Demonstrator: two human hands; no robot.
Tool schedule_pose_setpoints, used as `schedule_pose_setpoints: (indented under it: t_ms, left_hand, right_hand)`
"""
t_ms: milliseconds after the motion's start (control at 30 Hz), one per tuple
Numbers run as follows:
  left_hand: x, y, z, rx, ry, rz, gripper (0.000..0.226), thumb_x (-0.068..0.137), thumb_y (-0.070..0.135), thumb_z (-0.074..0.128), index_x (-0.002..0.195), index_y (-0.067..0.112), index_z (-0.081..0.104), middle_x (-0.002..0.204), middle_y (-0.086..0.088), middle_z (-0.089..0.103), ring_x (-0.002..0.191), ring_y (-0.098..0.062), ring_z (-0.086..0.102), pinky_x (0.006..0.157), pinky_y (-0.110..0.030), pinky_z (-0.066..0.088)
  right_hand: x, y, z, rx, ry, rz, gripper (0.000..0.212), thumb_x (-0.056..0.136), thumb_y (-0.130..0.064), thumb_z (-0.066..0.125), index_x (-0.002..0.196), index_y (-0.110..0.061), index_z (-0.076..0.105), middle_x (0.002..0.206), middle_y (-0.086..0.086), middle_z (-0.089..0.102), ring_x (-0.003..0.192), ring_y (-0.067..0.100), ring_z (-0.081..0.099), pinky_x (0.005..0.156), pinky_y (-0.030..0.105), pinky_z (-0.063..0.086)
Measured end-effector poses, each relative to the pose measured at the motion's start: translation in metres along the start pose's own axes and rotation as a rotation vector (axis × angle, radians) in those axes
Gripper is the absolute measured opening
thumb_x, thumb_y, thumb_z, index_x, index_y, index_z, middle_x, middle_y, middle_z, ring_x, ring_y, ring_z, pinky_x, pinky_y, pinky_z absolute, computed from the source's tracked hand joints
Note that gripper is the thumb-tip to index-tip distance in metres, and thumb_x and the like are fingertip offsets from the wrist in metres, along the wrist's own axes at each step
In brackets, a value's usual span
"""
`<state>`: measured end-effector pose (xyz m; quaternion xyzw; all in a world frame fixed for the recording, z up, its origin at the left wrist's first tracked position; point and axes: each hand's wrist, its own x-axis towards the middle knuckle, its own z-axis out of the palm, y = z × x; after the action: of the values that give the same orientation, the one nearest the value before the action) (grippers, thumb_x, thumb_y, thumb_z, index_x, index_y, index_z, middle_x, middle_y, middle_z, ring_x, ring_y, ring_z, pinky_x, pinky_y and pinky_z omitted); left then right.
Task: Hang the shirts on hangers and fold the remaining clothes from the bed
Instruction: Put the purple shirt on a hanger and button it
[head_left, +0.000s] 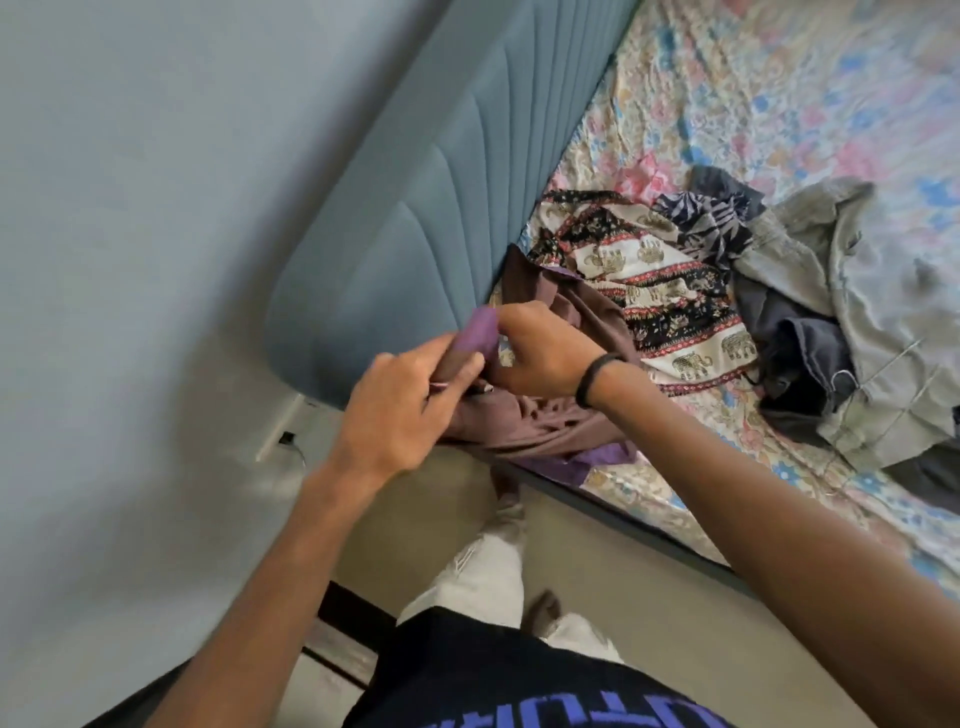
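Observation:
A brown and purple garment (524, 421) is bunched at the bed's corner, next to the blue padded headboard (415, 208). My left hand (400, 410) and my right hand (540, 353) both grip a raised purple fold (475, 335) of it. A thin pale piece, perhaps part of a hanger, shows between my left fingers; I cannot tell what it is. Behind lie an elephant-print garment (654, 291), a dark leaf-print garment (711, 223), a dark grey garment (800, 343) and a grey-green shirt (872, 322).
The bed carries a floral sheet (779, 78); its dark frame edge (649, 530) runs diagonally at the right. A grey wall (130, 208) fills the left. My legs in pale trousers (488, 571) stand on the beige floor (415, 519).

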<state>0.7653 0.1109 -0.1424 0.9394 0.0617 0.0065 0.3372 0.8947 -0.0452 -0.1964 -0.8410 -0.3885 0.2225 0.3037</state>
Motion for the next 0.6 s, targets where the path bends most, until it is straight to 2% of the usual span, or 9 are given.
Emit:
schedule_pose_setpoints:
  t_ms: [100,167,200,300,367,433,500,567,600]
  left_hand:
    - [-0.032,0.050,-0.055,-0.022,0.202,0.169,0.020,0.104,0.045,0.056,0.108,0.027,0.064,0.072,0.006,0.065,0.067,-0.021,0.065,0.063,-0.040,0.051]
    - [-0.052,0.078,-0.089,0.006,0.312,0.245,0.022,0.104,0.042,0.056,0.104,0.023,0.066,0.067,0.003,0.061,0.063,-0.021,0.059,0.060,-0.039,0.047]
    - [-0.066,0.091,-0.105,0.033,0.339,0.278,0.025,0.105,0.043,0.055,0.104,0.022,0.068,0.068,0.001,0.062,0.063,-0.022,0.059,0.060,-0.039,0.047]
    - [-0.103,0.115,-0.141,0.122,0.372,0.349,0.034,0.105,0.050,0.051,0.110,0.021,0.068,0.074,-0.002,0.068,0.068,-0.030,0.065,0.063,-0.041,0.050]
    - [-0.118,0.117,-0.158,0.148,0.400,0.344,0.030,0.104,0.046,0.055,0.126,0.026,0.062,0.086,-0.002,0.073,0.079,-0.029,0.070,0.071,-0.039,0.052]
    - [-0.126,0.110,-0.170,0.103,0.364,0.246,0.047,0.099,0.034,0.066,0.141,0.032,0.045,0.090,0.002,0.071,0.082,-0.020,0.067,0.074,-0.033,0.048]
    - [-0.128,0.093,-0.173,0.045,0.258,0.150,0.066,0.091,0.027,0.076,0.141,0.027,0.033,0.085,0.000,0.068,0.078,-0.020,0.064,0.071,-0.031,0.045]
    - [-0.126,0.077,-0.167,0.060,0.179,0.157,0.073,0.085,0.029,0.082,0.138,0.024,0.031,0.077,-0.005,0.065,0.071,-0.018,0.067,0.065,-0.032,0.049]
    - [-0.127,0.071,-0.162,0.062,0.150,0.182,0.075,0.082,0.034,0.084,0.137,0.024,0.033,0.076,-0.002,0.064,0.069,-0.010,0.067,0.063,-0.025,0.049]
  right_hand:
    - [-0.036,-0.024,0.000,0.037,0.196,0.048,0.005,0.078,-0.015,0.056,0.078,-0.019,0.060,0.080,0.006,0.073,0.079,0.032,0.068,0.064,0.038,0.049]
    - [-0.061,-0.034,-0.006,0.076,0.369,0.074,0.025,0.083,-0.009,0.056,0.071,-0.029,0.046,0.067,-0.001,0.059,0.064,0.027,0.055,0.060,0.031,0.037]
    - [-0.078,-0.043,-0.010,0.081,0.416,0.087,0.026,0.086,-0.010,0.056,0.072,-0.029,0.045,0.066,-0.003,0.055,0.063,0.024,0.052,0.061,0.031,0.035]
    - [-0.121,-0.061,-0.029,-0.016,0.443,0.067,0.006,0.097,-0.014,0.056,0.090,-0.013,0.056,0.077,0.002,0.060,0.070,0.026,0.055,0.061,0.036,0.039]
    - [-0.151,-0.072,-0.048,-0.061,0.527,0.064,0.010,0.102,-0.017,0.057,0.096,-0.010,0.058,0.083,0.003,0.059,0.075,0.025,0.054,0.065,0.038,0.039]
    - [-0.183,-0.087,-0.067,-0.092,0.676,0.021,0.010,0.104,-0.019,0.056,0.097,-0.013,0.057,0.089,0.003,0.055,0.080,0.022,0.052,0.071,0.038,0.042]
    - [-0.211,-0.113,-0.085,-0.065,0.804,-0.063,0.006,0.106,-0.018,0.052,0.101,-0.016,0.054,0.093,0.004,0.055,0.081,0.019,0.053,0.073,0.031,0.044]
    - [-0.236,-0.146,-0.102,-0.052,0.880,-0.132,0.005,0.108,-0.018,0.049,0.107,-0.014,0.052,0.083,-0.001,0.057,0.070,0.008,0.052,0.064,0.021,0.038]
    - [-0.248,-0.160,-0.109,-0.078,0.899,-0.156,0.007,0.108,-0.019,0.050,0.109,-0.013,0.053,0.077,-0.006,0.057,0.065,0.002,0.051,0.060,0.017,0.036]
